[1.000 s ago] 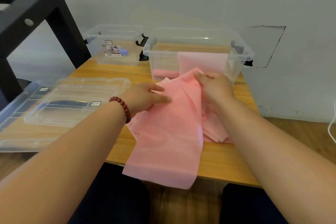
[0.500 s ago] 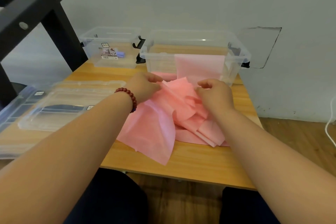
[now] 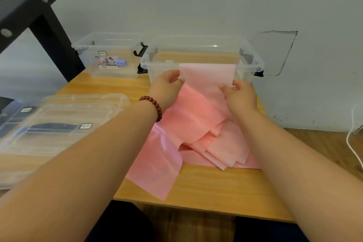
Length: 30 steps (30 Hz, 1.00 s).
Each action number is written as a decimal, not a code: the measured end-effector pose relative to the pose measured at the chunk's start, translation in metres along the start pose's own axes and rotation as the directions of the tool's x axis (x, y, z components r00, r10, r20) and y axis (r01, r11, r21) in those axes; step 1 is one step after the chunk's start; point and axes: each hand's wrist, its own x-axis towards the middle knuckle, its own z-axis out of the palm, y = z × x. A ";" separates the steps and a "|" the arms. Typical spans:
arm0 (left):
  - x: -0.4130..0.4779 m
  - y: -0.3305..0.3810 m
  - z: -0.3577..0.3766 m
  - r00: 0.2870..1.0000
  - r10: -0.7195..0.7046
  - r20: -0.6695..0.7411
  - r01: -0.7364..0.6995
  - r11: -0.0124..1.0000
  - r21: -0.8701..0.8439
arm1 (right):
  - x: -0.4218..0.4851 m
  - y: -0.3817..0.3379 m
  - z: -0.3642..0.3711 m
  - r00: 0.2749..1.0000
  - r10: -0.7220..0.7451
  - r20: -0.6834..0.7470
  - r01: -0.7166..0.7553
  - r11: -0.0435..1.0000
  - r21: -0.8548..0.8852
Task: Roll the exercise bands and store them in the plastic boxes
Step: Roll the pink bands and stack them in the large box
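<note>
A long pink exercise band (image 3: 198, 116) hangs over the front rim of the nearer clear plastic box (image 3: 157, 63) and lies in loose folds on the wooden table. My left hand (image 3: 167, 86) pinches the band's left edge just below the rim. My right hand (image 3: 240, 95) pinches its right edge at the same height. A second, smaller clear box (image 3: 86, 47) stands to the left at the back, with a rolled blue band (image 3: 120, 62) inside.
Two clear box lids (image 3: 59, 122) lie stacked on the table's left side. A black metal frame (image 3: 29, 15) rises at the back left. A white cable (image 3: 352, 143) hangs by the wall on the right. The table's front edge (image 3: 216, 210) is close to my lap.
Both hands have moved forward from the heap of band up to the box's front rim, and now hold the band's two edges there. The band's loose end has been pulled further onto the table.
</note>
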 end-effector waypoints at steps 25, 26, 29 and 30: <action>0.047 0.039 0.004 0.987 0.035 -0.156 -0.078 0.958 -0.274 | 0.003 -0.018 -0.001 0.990 -0.054 0.133 0.030 0.985 0.173; 0.048 0.039 0.004 0.990 0.024 -0.140 -0.067 0.949 -0.309 | 0.004 -0.018 0.000 0.989 -0.056 0.138 0.028 0.981 0.194; 0.038 0.037 0.002 0.994 0.026 -0.106 -0.056 0.955 -0.291 | 0.010 -0.030 0.000 0.994 -0.024 0.104 -0.012 0.944 0.330; 0.033 0.033 0.001 0.991 0.052 -0.123 -0.079 0.971 -0.225 | 0.013 -0.034 0.001 0.995 -0.018 0.096 -0.018 0.932 0.361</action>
